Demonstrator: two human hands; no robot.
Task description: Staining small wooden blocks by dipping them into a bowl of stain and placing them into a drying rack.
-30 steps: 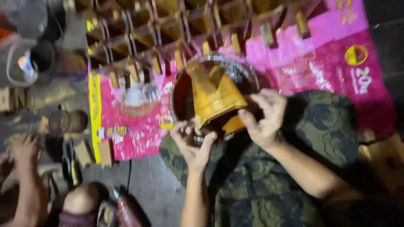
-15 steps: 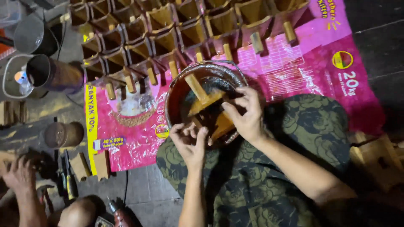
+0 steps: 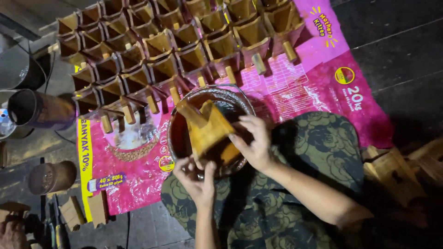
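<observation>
Wooden scoop-shaped box [image 3: 206, 127] lies tilted inside the dark bowl [image 3: 177, 122], long axis toward its far-left rim; right hand [image 3: 253, 143] grips its near-right edge, left hand [image 3: 196, 177] pinches its near corner.

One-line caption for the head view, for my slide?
Both hands, left hand and right hand, hold a wet wooden box over a bowl.

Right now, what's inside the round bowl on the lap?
Inside the bowl: a wet, yellow-brown wooden box piece standing tilted in dark reddish-brown liquid. Right hand grips its side; left hand is at the near rim. The piece's underside and the bowl's bottom are hidden.
</observation>
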